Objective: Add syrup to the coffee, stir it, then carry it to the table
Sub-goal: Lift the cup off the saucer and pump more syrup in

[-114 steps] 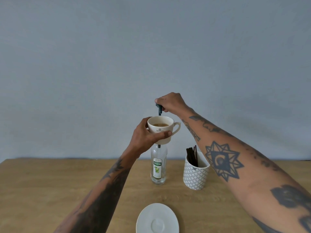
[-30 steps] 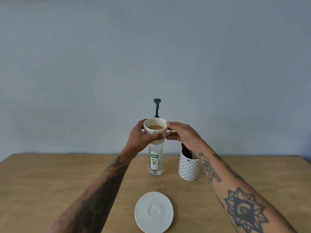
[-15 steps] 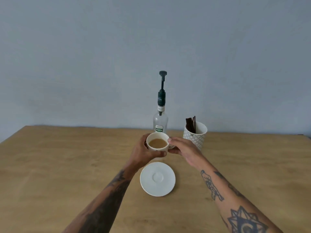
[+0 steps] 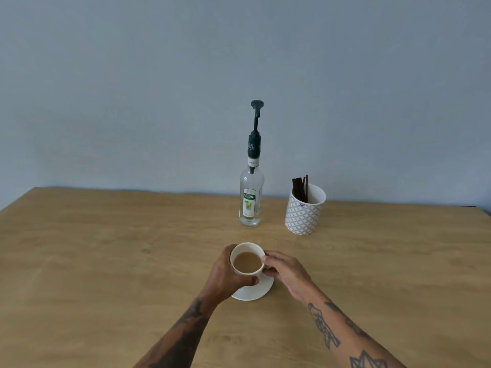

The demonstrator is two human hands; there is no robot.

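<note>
cup: lowered from up at the pump spout to the saucer; the coffee cup (image 4: 247, 259) now sits on or just above the white saucer (image 4: 259, 291), contact hidden by the hands.
left hand: left hand (image 4: 225, 276) wraps the cup's left side, thumb along the near wall, fingers curled round the far side.
right hand: right hand (image 4: 285, 269) has come off the pump and now pinches at the cup's handle side, fingertips on the rim; the handle itself is hidden.
syrup bottle: syrup bottle (image 4: 251, 193) stands alone and upright well behind the cup, pump plunger raised.
meaning: syrup step looks done; stirring likely comes next, with the dark stir sticks (image 4: 300, 188) in the patterned holder (image 4: 304, 213) just right of the bottle.
coffee: pale brown, a little below the rim, so a jolt could slop it.
room: bare wooden table (image 4: 106, 261) lies wide on both sides; the path from cup to holder is open, bottle just left of it.
edges: far edge meets the wall behind the bottle; the left corner shows, well apart from the cup.
</note>
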